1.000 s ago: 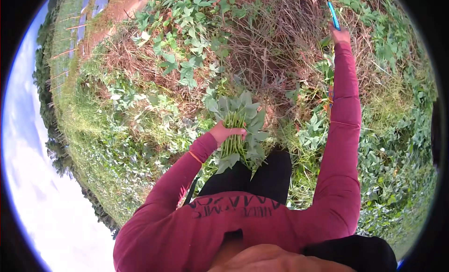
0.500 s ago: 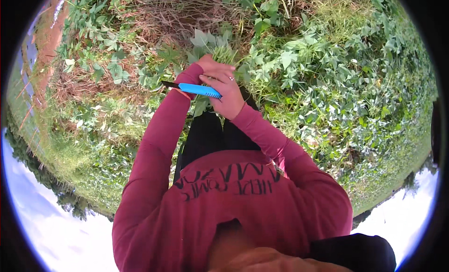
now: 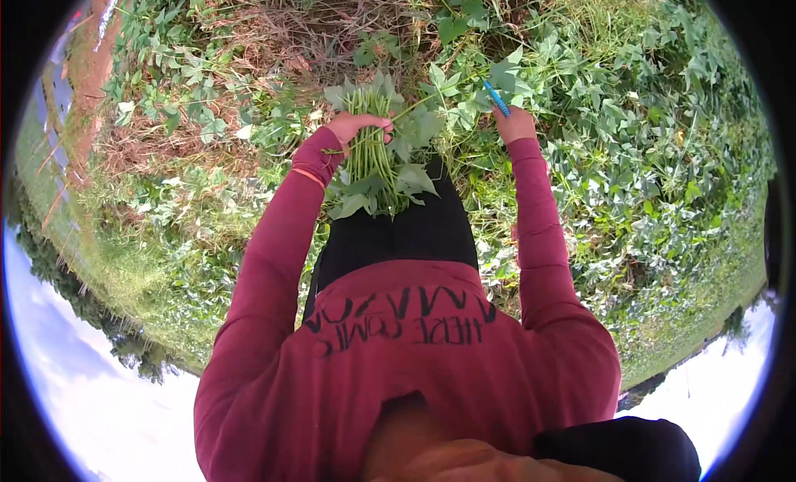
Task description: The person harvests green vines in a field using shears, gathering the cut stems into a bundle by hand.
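Note:
My left hand (image 3: pixel 358 127) is closed round a thick bundle of green leafy vine cuttings (image 3: pixel 371 160), its thumb stretched across the stems. Broad leaves stick out at both ends of the bundle, which is in front of my black trousers. Off to the right, over the leafy vines, my right hand (image 3: pixel 515 125) grips a blue-handled knife (image 3: pixel 497 99). The handle points up and to the left from the fist. Its blade cannot be made out against the leaves. A single stem with leaves reaches from the bundle toward the right.
Dense leafy vines (image 3: pixel 597 150) cover the ground on the right. Dry brown grass (image 3: pixel 290 34) lies ahead, with mixed grass and vines on the left. A strip of reddish bare soil (image 3: pixel 95 76) runs along the far left.
My right hand, with the knife, has moved away from my left hand out to the right. The bundle has turned into fuller view, my left hand still round it.

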Demonstrator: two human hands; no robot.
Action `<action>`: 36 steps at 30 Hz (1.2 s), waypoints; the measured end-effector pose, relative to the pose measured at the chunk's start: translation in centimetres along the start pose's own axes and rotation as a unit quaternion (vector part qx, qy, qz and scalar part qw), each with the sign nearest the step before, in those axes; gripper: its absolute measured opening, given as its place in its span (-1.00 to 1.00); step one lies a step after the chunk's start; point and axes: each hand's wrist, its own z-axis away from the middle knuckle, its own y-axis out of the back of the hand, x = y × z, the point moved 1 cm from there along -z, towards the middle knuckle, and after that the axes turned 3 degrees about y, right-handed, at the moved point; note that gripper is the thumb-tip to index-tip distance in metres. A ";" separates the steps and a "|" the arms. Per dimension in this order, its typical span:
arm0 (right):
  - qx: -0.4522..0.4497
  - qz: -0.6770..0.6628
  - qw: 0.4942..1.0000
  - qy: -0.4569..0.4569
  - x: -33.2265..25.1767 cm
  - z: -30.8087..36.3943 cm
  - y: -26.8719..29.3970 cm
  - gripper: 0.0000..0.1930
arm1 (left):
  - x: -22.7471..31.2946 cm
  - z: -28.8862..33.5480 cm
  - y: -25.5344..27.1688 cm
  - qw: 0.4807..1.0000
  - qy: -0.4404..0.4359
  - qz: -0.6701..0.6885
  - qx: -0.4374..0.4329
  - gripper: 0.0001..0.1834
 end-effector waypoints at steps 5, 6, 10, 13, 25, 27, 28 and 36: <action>0.003 -0.080 0.988 -0.133 2.4 -3.0 -5.7 -0.54 | 0.2 1.2 -3.3 0.999 -0.040 0.003 -0.019 -0.56; 0.019 -0.151 0.975 -0.164 3.2 -3.5 -5.4 -0.56 | 0.6 1.7 -4.3 0.997 -0.062 0.010 -0.033 -0.57; -0.141 -0.813 0.553 -0.117 -12.3 3.2 -2.3 -0.68 | -1.2 5.5 -3.2 0.992 -0.067 0.088 -0.053 -0.57; -0.093 -0.837 0.539 -0.036 -16.7 3.2 1.9 -0.69 | -0.2 5.1 -5.4 0.993 -0.057 0.085 -0.052 -0.56; 0.108 -0.360 0.855 0.358 -22.6 8.4 7.7 -0.81 | 4.0 7.9 -3.5 0.916 -0.298 0.264 0.039 -0.60; 0.067 -0.358 0.857 0.365 -23.6 8.5 6.9 -0.77 | 3.8 7.9 -2.6 0.900 -0.317 0.300 0.011 -0.63; 0.054 -0.351 0.858 0.370 -23.9 8.3 7.0 -0.77 | 3.8 8.1 -2.5 0.892 -0.319 0.317 0.035 -0.62; 0.161 -0.363 0.806 0.439 -28.6 -3.3 7.1 -0.83 | 1.8 9.5 0.1 0.881 -0.336 0.288 0.169 -0.66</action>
